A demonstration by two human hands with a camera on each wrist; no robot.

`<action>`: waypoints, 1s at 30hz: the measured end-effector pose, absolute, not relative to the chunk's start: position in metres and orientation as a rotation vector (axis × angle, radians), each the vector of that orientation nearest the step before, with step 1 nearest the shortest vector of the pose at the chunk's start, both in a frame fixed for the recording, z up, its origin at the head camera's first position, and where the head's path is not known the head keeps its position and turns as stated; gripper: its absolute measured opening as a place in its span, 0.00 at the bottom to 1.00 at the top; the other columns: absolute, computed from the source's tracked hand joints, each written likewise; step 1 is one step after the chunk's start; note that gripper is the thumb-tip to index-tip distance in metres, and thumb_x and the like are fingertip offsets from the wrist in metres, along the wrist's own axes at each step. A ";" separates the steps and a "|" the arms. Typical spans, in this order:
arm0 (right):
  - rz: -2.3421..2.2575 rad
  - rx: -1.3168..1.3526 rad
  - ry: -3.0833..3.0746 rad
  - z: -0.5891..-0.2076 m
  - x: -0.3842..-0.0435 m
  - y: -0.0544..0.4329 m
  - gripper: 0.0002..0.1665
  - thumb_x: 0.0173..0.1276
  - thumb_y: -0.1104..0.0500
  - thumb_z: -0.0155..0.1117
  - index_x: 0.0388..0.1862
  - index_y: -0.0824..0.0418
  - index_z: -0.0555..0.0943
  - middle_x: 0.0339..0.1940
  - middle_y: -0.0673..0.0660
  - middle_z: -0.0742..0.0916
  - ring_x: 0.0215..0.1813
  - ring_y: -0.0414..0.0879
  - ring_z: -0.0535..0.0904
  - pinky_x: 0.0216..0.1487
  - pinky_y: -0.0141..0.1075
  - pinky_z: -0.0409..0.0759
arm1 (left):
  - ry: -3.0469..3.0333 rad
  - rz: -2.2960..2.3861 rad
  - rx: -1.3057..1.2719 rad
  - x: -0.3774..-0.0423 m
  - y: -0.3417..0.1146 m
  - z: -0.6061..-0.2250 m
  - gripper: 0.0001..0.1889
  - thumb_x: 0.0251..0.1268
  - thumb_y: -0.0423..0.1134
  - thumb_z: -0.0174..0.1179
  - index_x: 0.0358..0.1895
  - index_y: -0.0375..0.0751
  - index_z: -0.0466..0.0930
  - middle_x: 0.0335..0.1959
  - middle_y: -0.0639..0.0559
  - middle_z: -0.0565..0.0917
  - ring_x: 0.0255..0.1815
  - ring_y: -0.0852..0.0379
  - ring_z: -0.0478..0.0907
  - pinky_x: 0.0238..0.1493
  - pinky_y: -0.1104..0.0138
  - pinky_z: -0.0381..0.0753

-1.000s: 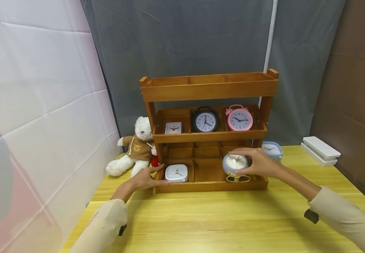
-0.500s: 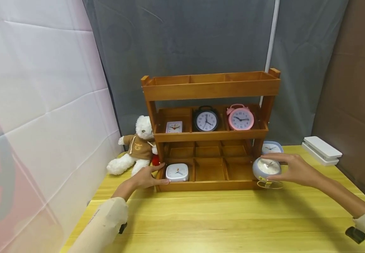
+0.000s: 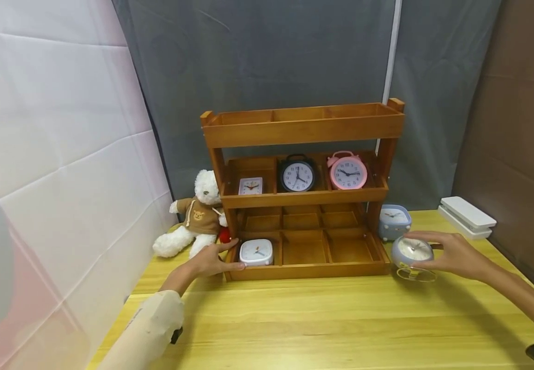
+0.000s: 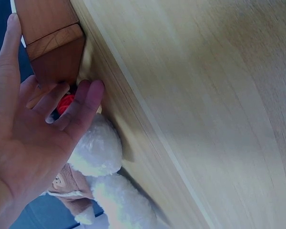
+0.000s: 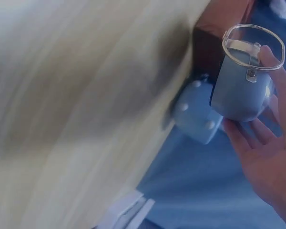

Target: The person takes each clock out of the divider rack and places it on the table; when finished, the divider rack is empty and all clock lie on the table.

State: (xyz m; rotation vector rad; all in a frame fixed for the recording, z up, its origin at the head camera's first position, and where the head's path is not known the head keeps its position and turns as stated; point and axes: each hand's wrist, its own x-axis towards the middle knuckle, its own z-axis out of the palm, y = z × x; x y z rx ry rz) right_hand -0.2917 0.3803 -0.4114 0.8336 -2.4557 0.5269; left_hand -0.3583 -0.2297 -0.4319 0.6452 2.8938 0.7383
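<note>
Round clock (image 3: 412,250) shifted outside rack (image 3: 308,134), right fingers (image 3: 426,236) grasping it; left fingers (image 4: 88,106) unclenched; bottom-left compartment (image 3: 277,252) holds white clock (image 3: 256,252)

Even, fairly bright light fills the head view, apparently from above, leaving a pale sheen on the bench (image 3: 294,321) and a soft shadow below the right hand (image 3: 461,254). The white sheet (image 3: 63,103) is brightest near its top, while the curtain (image 3: 267,56) looks dull and dark. Both wrist views carry a cool, hazy cast. In the right one, the bench washes out toward the upper left corner, a broad shadow blurs across it, and the white box (image 5: 124,214) is soft.
</note>
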 end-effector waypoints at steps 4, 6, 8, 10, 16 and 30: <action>0.552 0.804 -2.475 -0.423 -0.293 0.389 0.42 0.41 0.48 0.92 0.58 0.54 0.88 0.50 0.53 0.92 0.50 0.40 0.86 0.46 0.21 0.77 | 2.884 0.747 0.622 -0.358 -0.230 -0.434 0.49 0.61 0.63 0.72 0.79 0.41 0.66 0.70 0.27 0.73 0.67 0.35 0.75 0.67 0.45 0.75; 0.554 0.792 -2.485 -0.428 -0.293 0.393 0.41 0.41 0.49 0.92 0.58 0.56 0.88 0.49 0.54 0.92 0.48 0.42 0.87 0.43 0.26 0.80 | 2.882 0.752 0.618 -0.358 -0.230 -0.435 0.48 0.61 0.63 0.72 0.79 0.41 0.66 0.70 0.27 0.73 0.68 0.35 0.75 0.67 0.45 0.74; 0.553 0.777 -2.500 -0.433 -0.294 0.397 0.41 0.41 0.48 0.92 0.57 0.56 0.89 0.47 0.55 0.93 0.47 0.44 0.87 0.41 0.33 0.83 | 2.880 0.754 0.607 -0.359 -0.230 -0.435 0.48 0.61 0.63 0.72 0.79 0.42 0.66 0.71 0.28 0.72 0.69 0.35 0.74 0.68 0.45 0.74; 0.557 0.750 -2.524 -0.438 -0.296 0.401 0.41 0.41 0.47 0.92 0.57 0.56 0.89 0.47 0.56 0.93 0.47 0.45 0.87 0.40 0.39 0.85 | 2.883 0.751 0.614 -0.359 -0.230 -0.435 0.48 0.62 0.62 0.72 0.79 0.41 0.66 0.71 0.28 0.72 0.69 0.35 0.73 0.68 0.45 0.73; 0.603 0.677 -2.600 -0.451 -0.305 0.417 0.40 0.43 0.45 0.91 0.57 0.54 0.88 0.47 0.58 0.92 0.46 0.41 0.85 0.40 0.38 0.84 | 2.892 0.735 0.637 -0.358 -0.228 -0.433 0.48 0.61 0.62 0.73 0.79 0.40 0.66 0.70 0.27 0.73 0.68 0.33 0.74 0.67 0.44 0.74; 0.695 0.743 -2.550 -0.455 -0.342 0.448 0.36 0.46 0.59 0.90 0.56 0.60 0.87 0.47 0.59 0.91 0.49 0.33 0.82 0.45 0.24 0.78 | 2.879 0.743 0.634 -0.356 -0.229 -0.427 0.48 0.63 0.60 0.72 0.79 0.39 0.65 0.70 0.27 0.73 0.61 0.38 0.80 0.66 0.44 0.75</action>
